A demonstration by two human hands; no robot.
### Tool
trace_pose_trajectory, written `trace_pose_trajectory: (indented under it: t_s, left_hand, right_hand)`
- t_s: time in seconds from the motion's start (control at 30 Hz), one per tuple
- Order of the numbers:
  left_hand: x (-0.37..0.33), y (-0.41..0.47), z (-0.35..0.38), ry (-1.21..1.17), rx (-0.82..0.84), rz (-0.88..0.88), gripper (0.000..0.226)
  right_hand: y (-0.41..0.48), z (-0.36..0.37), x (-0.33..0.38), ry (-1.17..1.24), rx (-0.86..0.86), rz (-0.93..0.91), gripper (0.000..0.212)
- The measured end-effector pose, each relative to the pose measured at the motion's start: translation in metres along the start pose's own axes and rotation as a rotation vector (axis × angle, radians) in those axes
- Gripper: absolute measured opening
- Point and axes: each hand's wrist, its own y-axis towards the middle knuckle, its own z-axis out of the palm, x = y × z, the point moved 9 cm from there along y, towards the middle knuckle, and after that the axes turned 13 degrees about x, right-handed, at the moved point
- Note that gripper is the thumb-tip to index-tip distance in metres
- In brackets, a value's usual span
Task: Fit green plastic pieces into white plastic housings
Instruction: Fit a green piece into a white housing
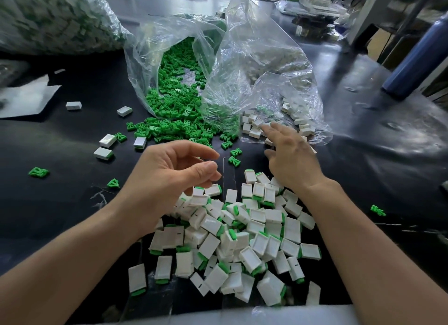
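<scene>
Head view is showing green pieces spilling in a heap from the mouth of a clear bag lying at the middle of the dark bench, with a few strays lying near it to the left and right. Just right of them, white housings are sitting in the mouth of a second clear bag. Nearest the person, a pile of fitted units, white with green ends showing, is spreading across the bench. The right hand is reaching far over that pile, its fingers lying straight and slightly spread, the tips touching or just short of the housings at the bag mouth. The left hand is hovering above the pile's left edge, its fingers loosely curled and gripping nothing. Some loose white blocks are lying at the left. A blue bottle is standing at the far right, and a large stuffed bag is sitting at the far left.
</scene>
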Motion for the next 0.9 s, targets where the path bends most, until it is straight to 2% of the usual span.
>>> trace_pose_trajectory:
  t_s: [0.2, 0.33, 0.43, 0.5, 0.63, 0.73, 0.9]
  left_hand:
    - [0.001, 0.001, 0.001, 0.005, -0.006, -0.003, 0.023]
    - [0.004, 0.001, -0.002, 0.007, -0.023, -0.012, 0.019]
    - [0.006, 0.002, -0.005, 0.005, -0.037, -0.018, 0.016]
    - [0.006, 0.002, -0.008, 0.008, -0.063, -0.013, 0.019]
    - [0.002, 0.002, -0.011, 0.057, -0.092, 0.012, 0.034]
    - [-0.002, 0.002, -0.005, 0.066, -0.053, 0.027, 0.039]
    - [-0.005, 0.002, -0.002, 0.110, -0.038, 0.052, 0.025]
  right_hand:
    - [-0.004, -0.009, -0.001, 0.002, -0.081, 0.029, 0.050]
    - [-0.003, -0.007, -0.002, 0.034, -0.052, 0.035, 0.046]
    - [-0.007, -0.013, 0.001, 0.213, -0.100, -0.029, 0.044]
    - [-0.013, -0.018, 0.013, 0.439, -0.124, -0.116, 0.040]
    - [-0.027, -0.004, 0.051, 0.973, 0.106, -0.279, 0.022]
    - [-0.034, 0.008, 0.068, 1.067, 0.230, -0.287, 0.013]
    - [-0.038, 0.020, 0.075, 1.181, 0.331, -0.261, 0.017]
